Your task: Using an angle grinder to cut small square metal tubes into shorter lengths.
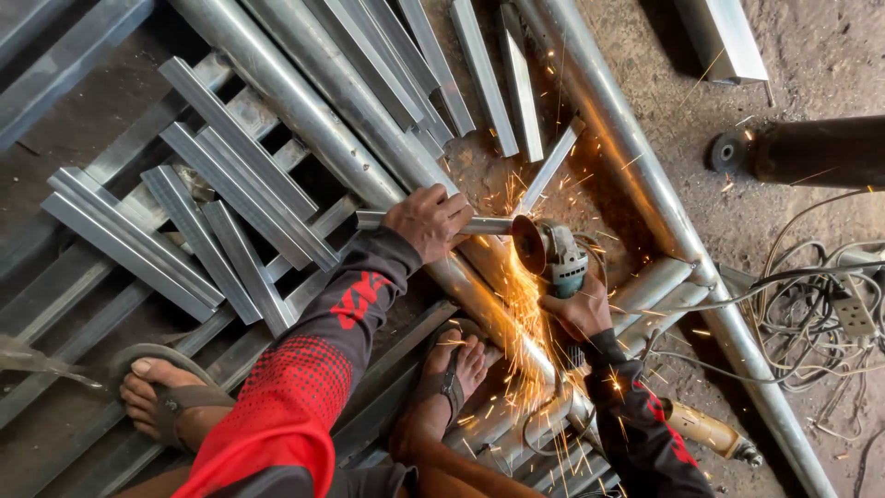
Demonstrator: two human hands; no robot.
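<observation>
We are clamping our left hand over a short shiny metal channel piece, fingers curled tight around it, pinning it across a thick round galvanized pipe near the middle of the pipe frame lying on the dirt floor. Our right hand is wrapping closed around the grey-green angle grinder, its disc touching the free end of the channel piece and throwing orange sparks down toward our sandalled feet. No containers are showing. Cut channel offcuts, thin folded sheet metal with dull silver ribbed faces, are lying in loose rows on the frame's left side. Tangled grey cables and a power strip are sitting at the floor's right edge, beside a dark cylinder.
</observation>
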